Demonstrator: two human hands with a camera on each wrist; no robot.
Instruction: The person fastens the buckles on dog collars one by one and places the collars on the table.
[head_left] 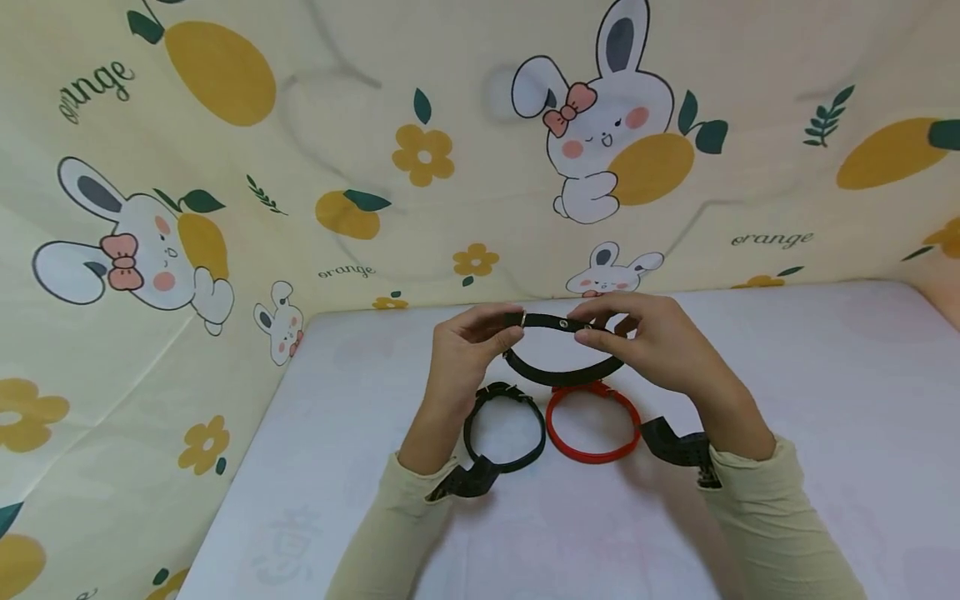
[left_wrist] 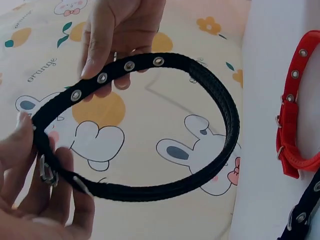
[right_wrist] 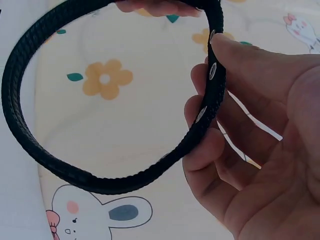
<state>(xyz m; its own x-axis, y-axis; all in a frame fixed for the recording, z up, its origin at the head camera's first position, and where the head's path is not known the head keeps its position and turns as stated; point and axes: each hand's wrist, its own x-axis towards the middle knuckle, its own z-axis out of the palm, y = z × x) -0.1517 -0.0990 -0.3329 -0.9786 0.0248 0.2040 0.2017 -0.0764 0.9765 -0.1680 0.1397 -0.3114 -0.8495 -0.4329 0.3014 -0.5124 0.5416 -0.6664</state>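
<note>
A black collar (head_left: pixel 562 377) with metal eyelets is held up as a closed loop above the table's far part. My left hand (head_left: pixel 467 346) pinches it by the buckle (left_wrist: pixel 48 170), between thumb and fingers. On the other side, my right hand (head_left: pixel 651 340) pinches the eyelet strap (right_wrist: pixel 212 75) between thumb and fingertips. Below the hands lie two more looped collars: a black one (head_left: pixel 542 433) on the left and a red one (head_left: pixel 592 458) on the right. The red collar's buckle (left_wrist: pixel 286 125) and eyelets show in the left wrist view.
The white table (head_left: pixel 360 517) spreads under the arms. Behind it and along the left hangs a cream cloth (head_left: pixel 450 50) printed with rabbits, flowers and oranges. Black straps (head_left: pixel 474 479) sit at both wrists, beside the sleeves.
</note>
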